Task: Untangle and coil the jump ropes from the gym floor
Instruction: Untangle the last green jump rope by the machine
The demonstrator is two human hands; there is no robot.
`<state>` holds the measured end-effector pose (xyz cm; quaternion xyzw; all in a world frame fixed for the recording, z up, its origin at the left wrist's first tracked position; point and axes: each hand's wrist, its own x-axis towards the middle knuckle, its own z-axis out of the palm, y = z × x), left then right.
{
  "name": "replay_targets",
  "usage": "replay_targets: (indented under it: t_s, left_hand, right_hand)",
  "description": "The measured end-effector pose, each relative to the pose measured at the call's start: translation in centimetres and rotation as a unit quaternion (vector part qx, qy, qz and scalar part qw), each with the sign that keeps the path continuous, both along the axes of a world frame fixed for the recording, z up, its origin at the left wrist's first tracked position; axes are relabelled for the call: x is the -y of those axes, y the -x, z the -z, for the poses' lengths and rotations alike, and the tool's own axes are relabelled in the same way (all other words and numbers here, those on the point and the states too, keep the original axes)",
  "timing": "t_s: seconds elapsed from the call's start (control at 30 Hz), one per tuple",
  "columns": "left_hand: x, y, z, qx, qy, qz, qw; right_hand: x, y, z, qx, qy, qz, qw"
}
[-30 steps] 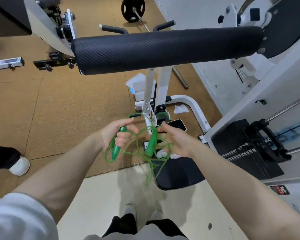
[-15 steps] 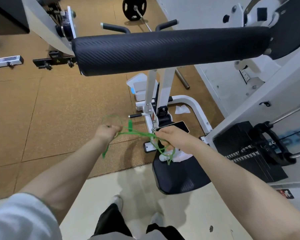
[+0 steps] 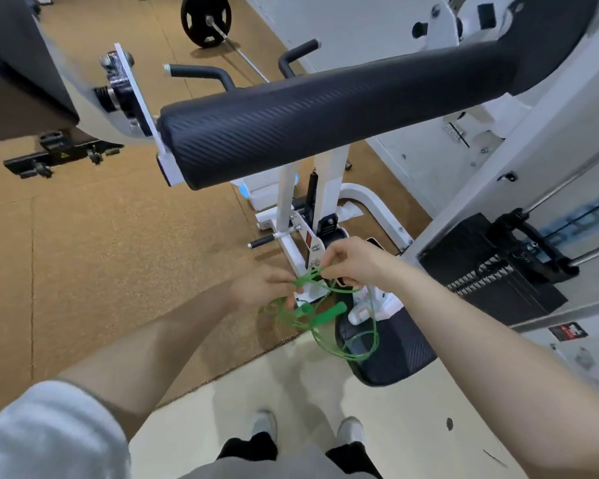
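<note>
I hold a green rope (image 3: 325,326) in front of me, above the floor, with both hands close together. My left hand (image 3: 260,286) is curled round a bunch of cord at its lower right edge; the fingers are blurred, so the exact hold is unclear. My right hand (image 3: 351,261) pinches a loop of cord between fingertips and thumb, just above and to the right of the left hand. A short run of cord spans between the two hands.

Two green handles (image 3: 327,314) hang below the hands, side by side and tilted, neither one gripped. From there several loose loops of cord hang down over the front edge of a black seat (image 3: 405,354).

The seat belongs to a white machine (image 3: 329,188). A black roller pad (image 3: 325,122) crosses the view above my hands. A small white object (image 3: 363,311) lies on the seat behind the hanging cord; I cannot tell what it is. A black weight stack (image 3: 491,271) stands to the right.

The floor (image 3: 101,243) under the machine is brown and speckled; under my shoes (image 3: 263,425) it is pale. A barbell plate (image 3: 206,19) lies far back on the brown part.
</note>
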<state>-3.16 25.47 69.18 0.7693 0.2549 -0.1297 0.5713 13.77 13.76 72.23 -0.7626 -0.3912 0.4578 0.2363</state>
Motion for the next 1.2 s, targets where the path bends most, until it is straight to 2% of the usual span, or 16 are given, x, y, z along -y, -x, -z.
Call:
replay_targets:
  t_s: [0.1, 0.17, 0.23, 0.33, 0.5, 0.57, 0.63, 0.7, 0.77, 0.8, 0.87, 0.9, 0.97, 1.07, 1.1, 1.2]
  left_hand:
    - [-0.9, 0.3, 0.6, -0.03, -0.113, 0.051, 0.992]
    - [-1.3, 0.3, 0.8, -0.043, -0.168, 0.072, 0.982]
    - [-1.9, 0.5, 0.9, -0.048, -0.198, 0.074, 0.976]
    - [-2.6, 1.4, 0.9, -0.025, -0.212, 0.057, 0.975]
    - [-3.1, 2.8, 1.0, -0.022, -0.21, 0.026, 0.977]
    - [-3.7, 3.2, 1.1, -0.026, -0.222, -0.006, 0.975]
    - [-4.5, 3.4, 1.5, -0.04, -0.235, -0.041, 0.97]
    - [-4.9, 3.4, 1.8, -0.025, -0.18, -0.101, 0.978]
    - [-4.6, 3.0, 1.5, 0.013, -0.014, -0.204, 0.979]
    - [-4.4, 2.8, 1.2, 0.033, 0.08, -0.255, 0.963]
    - [-4.3, 2.4, 0.4, 0.065, 0.212, -0.304, 0.927]
    - [-4.4, 2.3, 0.2, 0.078, 0.243, -0.299, 0.919]
    - [-4.7, 2.4, -0.4, 0.067, 0.185, -0.236, 0.952]
    - [-5.0, 2.5, -0.3, -0.003, -0.024, -0.092, 0.995]
    - [-5.0, 2.4, -0.1, -0.019, -0.09, -0.067, 0.993]
    - [-5.1, 1.8, 0.7, -0.039, -0.224, -0.063, 0.972]
  right_hand:
    - [-0.1, 0.8, 0.8, 0.237, 0.03, -0.075, 0.968]
    - [-0.1, 2.1, 1.5, 0.337, 0.041, -0.054, 0.939]
    - [0.0, 3.4, 1.9, 0.387, 0.007, 0.032, 0.922]
    - [-0.2, 4.4, 2.7, 0.367, -0.055, 0.165, 0.914]
    - [-0.7, 4.7, 3.6, 0.238, -0.052, 0.215, 0.946]
    - [-0.6, 4.9, 3.5, 0.124, -0.077, 0.277, 0.95]
    - [-0.5, 5.4, 3.2, -0.001, -0.135, 0.344, 0.929]
    - [-0.8, 5.8, 3.0, -0.1, -0.174, 0.406, 0.891]
    - [-1.3, 6.1, 2.7, -0.198, -0.202, 0.464, 0.839]
    - [-1.6, 6.2, 2.6, -0.26, -0.221, 0.495, 0.799]
    - [-2.0, 6.1, 2.3, -0.391, -0.258, 0.557, 0.686]
    - [-1.9, 5.9, 2.2, -0.439, -0.27, 0.572, 0.638]
    - [-1.5, 5.6, 1.8, -0.489, -0.277, 0.563, 0.606]
    - [-0.4, 4.8, 1.4, -0.499, -0.262, 0.52, 0.641]
    - [0.0, 4.6, 1.3, -0.474, -0.243, 0.498, 0.684]
    - [0.5, 4.8, 0.8, -0.307, -0.128, 0.372, 0.866]
